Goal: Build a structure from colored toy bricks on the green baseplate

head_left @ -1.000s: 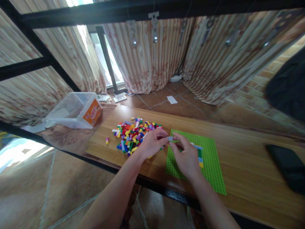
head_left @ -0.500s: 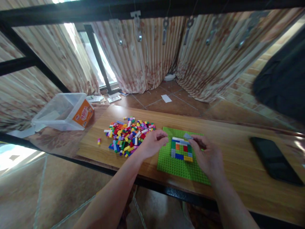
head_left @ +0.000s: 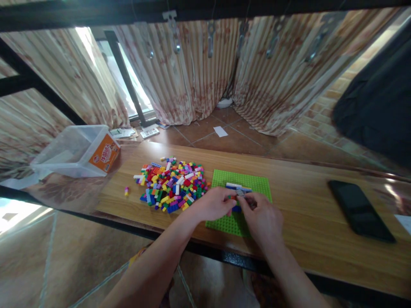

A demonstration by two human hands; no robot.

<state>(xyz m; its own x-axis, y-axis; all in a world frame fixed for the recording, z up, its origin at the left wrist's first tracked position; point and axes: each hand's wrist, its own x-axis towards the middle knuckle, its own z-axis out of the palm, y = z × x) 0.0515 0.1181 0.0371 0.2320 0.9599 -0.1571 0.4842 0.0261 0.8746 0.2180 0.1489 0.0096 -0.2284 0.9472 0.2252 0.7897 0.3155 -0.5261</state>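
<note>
A green baseplate point(head_left: 263, 182) lies on the bench under both hands. On it stands a low structure of toy bricks point(head_left: 236, 208), mostly covered by my fingers; white, blue and yellow bits show along its far edge. My right hand point(head_left: 263, 214) pinches a small grey brick point(head_left: 240, 193) over the structure. Close against it from the left, my left hand point(head_left: 216, 204) has its fingers closed at the bricks, and what they grip is hidden. The fingertips of both hands nearly meet.
Left of the baseplate spreads a pile of loose coloured bricks point(head_left: 173, 188); one small stray brick point(head_left: 126, 191) lies apart. A clear plastic box point(head_left: 70, 160) with an orange label stands at the far left. A black phone point(head_left: 359, 210) lies to the right on the wooden bench point(head_left: 298, 201).
My right hand has brought the grey brick left and down over the structure. My left hand has moved right to meet it. The view has shifted slightly.
</note>
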